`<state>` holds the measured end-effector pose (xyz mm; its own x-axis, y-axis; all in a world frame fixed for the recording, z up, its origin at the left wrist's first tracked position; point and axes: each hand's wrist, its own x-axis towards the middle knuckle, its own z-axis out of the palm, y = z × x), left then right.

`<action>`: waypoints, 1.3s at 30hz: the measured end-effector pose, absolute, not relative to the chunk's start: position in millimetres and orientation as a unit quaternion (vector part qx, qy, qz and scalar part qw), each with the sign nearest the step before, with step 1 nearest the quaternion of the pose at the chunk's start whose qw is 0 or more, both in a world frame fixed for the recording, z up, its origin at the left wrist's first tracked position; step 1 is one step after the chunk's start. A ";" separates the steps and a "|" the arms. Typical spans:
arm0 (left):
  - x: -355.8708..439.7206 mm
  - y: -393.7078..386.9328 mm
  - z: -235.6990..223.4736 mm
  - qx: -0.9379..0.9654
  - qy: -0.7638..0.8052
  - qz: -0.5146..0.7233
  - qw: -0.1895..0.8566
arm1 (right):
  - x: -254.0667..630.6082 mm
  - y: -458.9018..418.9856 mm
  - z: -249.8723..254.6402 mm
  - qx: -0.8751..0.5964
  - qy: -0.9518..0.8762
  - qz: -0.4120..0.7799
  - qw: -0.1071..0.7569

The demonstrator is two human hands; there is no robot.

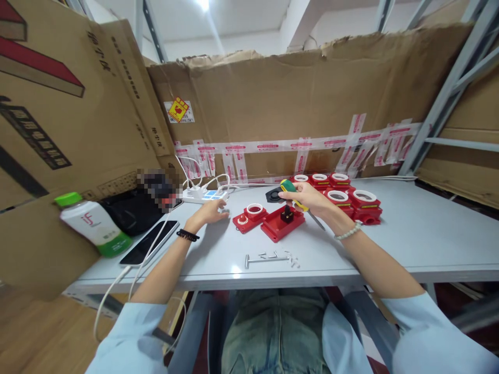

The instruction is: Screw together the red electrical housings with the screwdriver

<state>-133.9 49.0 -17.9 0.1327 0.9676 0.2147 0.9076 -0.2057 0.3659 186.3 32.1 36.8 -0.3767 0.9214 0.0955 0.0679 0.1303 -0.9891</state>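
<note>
My right hand (307, 198) is closed around a screwdriver (288, 186) with a green and yellow handle, its shaft slanting down to the right. Below it lies an open red box (275, 228) with a black switch block (287, 214) inside. Just left of the box is a red cover (249, 217) with a white ring on it. My left hand (212, 211) hovers over or rests on the table left of that cover, fingers loosely apart and holding nothing. Behind the red box sits a black round-centred part (274, 195), partly hidden by my right hand.
Several red housings with white rings (364, 200) stand at the back right. A T-shaped metal tool (265, 259) and small screws (275, 254) lie near the front edge. Leftward are a power strip (205, 195), a phone (150, 242) on a cable and a bottle (91, 223). Cardboard (273, 104) walls the back.
</note>
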 end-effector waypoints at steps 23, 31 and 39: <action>-173.5 8.9 -35.1 0.765 0.617 0.182 0.010 | 174.9 23.5 28.9 -0.343 -0.715 0.468 0.391; -114.2 16.7 -18.9 0.822 0.516 0.240 0.017 | 177.7 25.8 30.0 -0.344 -0.708 0.459 0.411; -54.0 55.8 -15.2 0.865 0.470 0.171 0.039 | 186.6 31.2 33.2 -0.354 -0.687 0.449 0.448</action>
<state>-54.0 55.8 -15.2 0.4988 0.8269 0.2598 0.8002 -0.5545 0.2284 186.6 31.2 33.2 -0.3478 0.8892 0.2973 0.0848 0.3456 -0.9346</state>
